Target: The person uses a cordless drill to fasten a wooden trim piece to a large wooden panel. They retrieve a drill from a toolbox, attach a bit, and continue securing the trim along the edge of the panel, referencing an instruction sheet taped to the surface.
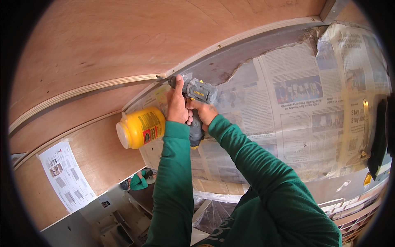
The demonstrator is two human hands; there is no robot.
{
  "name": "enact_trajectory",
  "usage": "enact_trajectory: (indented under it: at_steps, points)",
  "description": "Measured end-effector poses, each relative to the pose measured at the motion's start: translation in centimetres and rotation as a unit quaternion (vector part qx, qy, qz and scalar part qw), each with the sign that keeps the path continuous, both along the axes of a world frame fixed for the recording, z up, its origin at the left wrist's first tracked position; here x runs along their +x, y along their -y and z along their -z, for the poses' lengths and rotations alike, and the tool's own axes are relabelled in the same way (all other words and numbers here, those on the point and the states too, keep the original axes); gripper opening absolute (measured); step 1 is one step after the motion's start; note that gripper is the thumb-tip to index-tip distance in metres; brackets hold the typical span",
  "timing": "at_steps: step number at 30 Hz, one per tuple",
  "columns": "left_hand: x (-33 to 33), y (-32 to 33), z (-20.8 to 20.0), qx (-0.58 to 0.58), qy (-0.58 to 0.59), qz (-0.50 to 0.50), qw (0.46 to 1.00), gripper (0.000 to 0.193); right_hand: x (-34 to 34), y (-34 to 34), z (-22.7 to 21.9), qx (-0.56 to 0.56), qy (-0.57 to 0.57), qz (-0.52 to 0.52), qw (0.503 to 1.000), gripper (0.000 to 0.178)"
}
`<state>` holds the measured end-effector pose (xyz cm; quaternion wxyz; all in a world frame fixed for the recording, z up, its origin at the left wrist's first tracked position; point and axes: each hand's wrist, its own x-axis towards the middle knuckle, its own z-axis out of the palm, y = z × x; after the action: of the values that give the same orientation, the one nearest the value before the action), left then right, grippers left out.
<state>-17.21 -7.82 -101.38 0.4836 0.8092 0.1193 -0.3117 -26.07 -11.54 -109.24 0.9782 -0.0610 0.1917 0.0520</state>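
Gripping a grey cordless drill [197, 96] (bit against the plywood edge [103, 85]), right hand [202, 112] wraps its handle; left hand [177, 105] lies flat beside it, yellow jar [140, 127] just left.

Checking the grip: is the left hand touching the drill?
Touching. The head view shows the left hand pressed against the drill body's front.

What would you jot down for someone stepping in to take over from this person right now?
Left hand: laid along the front of the grey drill, steadying it.
Right hand: closed round the drill's handle.
Drill tip: at the pale wooden strip, where plywood panel meets the newspaper-covered surface.
Yellow jar: on its side, just left of the left wrist.
Done: the newspaper is partly torn away above the drill.
Left: whether a screw is fully in cannot be seen.
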Motion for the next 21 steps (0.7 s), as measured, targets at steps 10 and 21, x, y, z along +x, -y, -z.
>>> enact_trajectory:
  at_steps: [10, 21]
  points:
    - [0.5, 2.5, 0.6, -0.078, 0.057, -0.081, 0.992, 0.061, 0.3, 5.8, -1.1, -0.034, 0.031, -0.069, 0.997, 0.017]
    - [3.3, 0.4, 1.3, -0.063, 0.174, -0.049, 0.982, 0.139, -0.1, 4.4, -0.9, -0.09, 0.027, -0.041, 0.995, 0.025]
